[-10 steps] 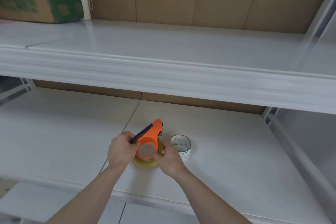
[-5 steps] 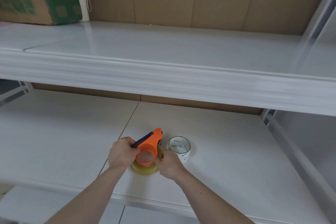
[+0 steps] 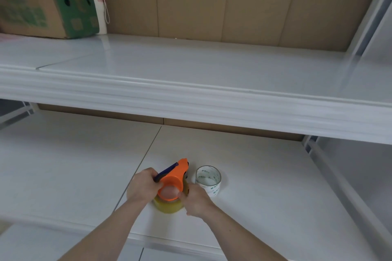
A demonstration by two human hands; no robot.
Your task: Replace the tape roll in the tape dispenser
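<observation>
An orange tape dispenser (image 3: 175, 176) with a dark blue handle is held over the lower white shelf (image 3: 265, 197). My left hand (image 3: 143, 186) grips its handle side. A yellowish clear tape roll (image 3: 168, 205) sits around the dispenser's hub, low against the shelf, and my right hand (image 3: 196, 199) is closed on the roll's right edge. Just right of the dispenser stands a bare white tape core (image 3: 209, 179) with green print, untouched.
The upper white shelf (image 3: 191, 95) overhangs the work area closely. A brown and green cardboard box (image 3: 42, 2) and a white bag (image 3: 97, 4) sit at its far left. A shelf upright (image 3: 339, 180) runs along the right.
The dispenser and roll have dropped slightly toward the shelf, and the roll sits further onto the orange hub. Both hands keep their hold.
</observation>
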